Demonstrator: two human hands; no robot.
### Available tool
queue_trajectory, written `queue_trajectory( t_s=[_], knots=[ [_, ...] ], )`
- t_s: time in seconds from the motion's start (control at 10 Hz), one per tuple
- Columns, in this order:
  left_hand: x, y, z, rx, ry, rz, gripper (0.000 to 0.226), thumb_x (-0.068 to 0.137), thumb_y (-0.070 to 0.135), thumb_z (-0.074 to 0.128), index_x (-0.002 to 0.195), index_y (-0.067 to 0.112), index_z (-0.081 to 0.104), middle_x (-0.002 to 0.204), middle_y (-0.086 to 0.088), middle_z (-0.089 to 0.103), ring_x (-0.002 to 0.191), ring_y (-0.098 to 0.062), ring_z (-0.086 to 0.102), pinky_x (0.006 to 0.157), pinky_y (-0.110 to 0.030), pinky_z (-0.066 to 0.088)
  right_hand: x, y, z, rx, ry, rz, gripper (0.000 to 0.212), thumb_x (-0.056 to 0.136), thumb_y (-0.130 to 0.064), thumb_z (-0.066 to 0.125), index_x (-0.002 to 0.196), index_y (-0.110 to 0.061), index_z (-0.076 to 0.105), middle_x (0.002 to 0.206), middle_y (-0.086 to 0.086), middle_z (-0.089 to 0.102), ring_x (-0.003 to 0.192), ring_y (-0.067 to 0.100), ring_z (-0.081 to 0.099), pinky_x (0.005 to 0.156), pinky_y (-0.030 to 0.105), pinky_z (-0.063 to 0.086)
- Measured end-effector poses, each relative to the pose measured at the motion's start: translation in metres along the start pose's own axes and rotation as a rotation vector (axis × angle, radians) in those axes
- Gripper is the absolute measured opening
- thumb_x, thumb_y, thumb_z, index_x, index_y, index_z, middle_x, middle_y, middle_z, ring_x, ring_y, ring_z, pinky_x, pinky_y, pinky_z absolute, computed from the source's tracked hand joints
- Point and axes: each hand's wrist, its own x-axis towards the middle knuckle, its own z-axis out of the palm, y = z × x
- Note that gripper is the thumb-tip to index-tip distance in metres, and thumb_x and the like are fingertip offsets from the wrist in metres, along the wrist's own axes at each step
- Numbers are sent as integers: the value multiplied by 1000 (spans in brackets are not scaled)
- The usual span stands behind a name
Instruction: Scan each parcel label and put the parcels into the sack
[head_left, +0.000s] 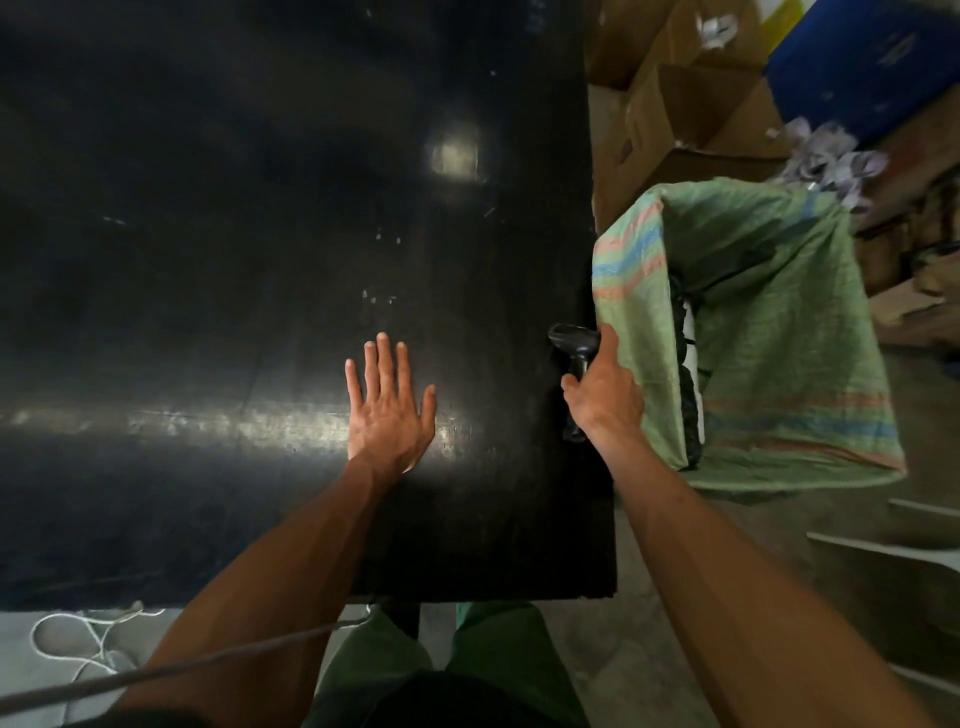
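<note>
My left hand (387, 410) lies flat on the black table (234, 234), fingers straight and spread. At the table's right edge my right hand (605, 395) grips the handle of a black barcode scanner (574, 345), whose head points away from me. Just right of the table stands the green woven sack (779, 332), its mouth open. Dark parcels (685, 395) show inside it along the near wall. I see no parcel on the table.
Brown cardboard boxes (691, 104) are stacked behind the sack, with a blue box (872, 57) and crumpled paper (826, 161) at the far right. A grey cable (171, 670) crosses my left forearm, and a white cord (88, 639) lies on the floor at lower left.
</note>
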Motion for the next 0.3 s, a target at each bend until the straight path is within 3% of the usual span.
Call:
queue_trajectory(
  t_s=[0.1,0.2,0.3],
  knots=[
    [-1,-2,0,13,-13,1,74,101,55,-1,157,7,-6,164,-17,-17,151,-31,-18,122,-56,-3,-20,-2,3,-7,22,10,88,96,-33,68,160,-26,8,121,18,67,110,39,67,92,48,51],
    [-4,-2,-9,-36,-49,6,76,100,58,1,157,8,-8,163,-16,-19,150,-30,-20,122,-55,-6,-52,1,-2,135,124,-12,88,95,-34,68,159,-25,9,132,16,60,113,37,64,92,48,51],
    [-2,-2,-11,-94,-81,36,83,97,66,9,154,11,-15,162,-13,-24,149,-29,-27,119,-51,-18,-111,30,12,433,230,-80,77,92,-22,71,156,-21,27,139,5,55,120,26,60,98,45,53]
  ],
)
